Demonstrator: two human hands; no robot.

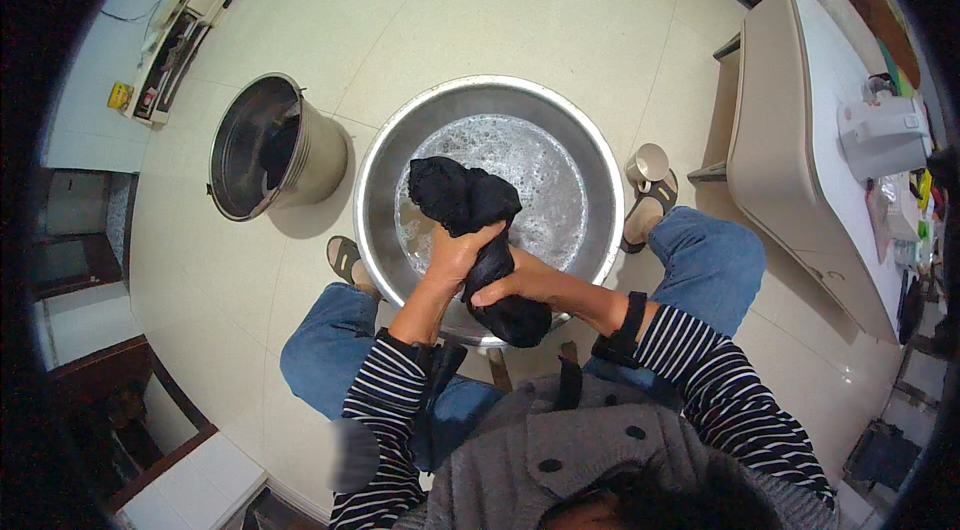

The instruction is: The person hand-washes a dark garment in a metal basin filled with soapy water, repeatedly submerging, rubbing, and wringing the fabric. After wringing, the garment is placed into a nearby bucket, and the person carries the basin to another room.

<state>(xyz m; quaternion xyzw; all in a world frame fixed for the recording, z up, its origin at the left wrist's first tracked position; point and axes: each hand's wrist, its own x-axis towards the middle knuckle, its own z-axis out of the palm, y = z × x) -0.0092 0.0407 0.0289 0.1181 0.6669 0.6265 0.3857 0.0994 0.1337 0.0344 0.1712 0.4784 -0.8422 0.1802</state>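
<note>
Between my legs stands a wide metal basin [600, 155] holding cloudy, bubbly water [536, 174]. Over its near half I hold a bunched, twisted black cloth [491, 260], wet-looking, its far end puffed out above the water. My left hand [457, 256] grips the cloth around its middle. Lower down and to the right, my right hand [517, 282] is wrapped around the same cloth, thumb on top. The cloth's near end bulges out by the basin's near rim. Most of the fingers on both hands are hidden behind the cloth.
A bucket [322, 162] with dark cloth inside stands left of the basin. On the right, a beige mug [646, 164] sits by my sandalled foot. Farther right is a pale table [772, 125] bearing a white electric kettle [883, 136]. Tiled floor [525, 12] surrounds the basin.
</note>
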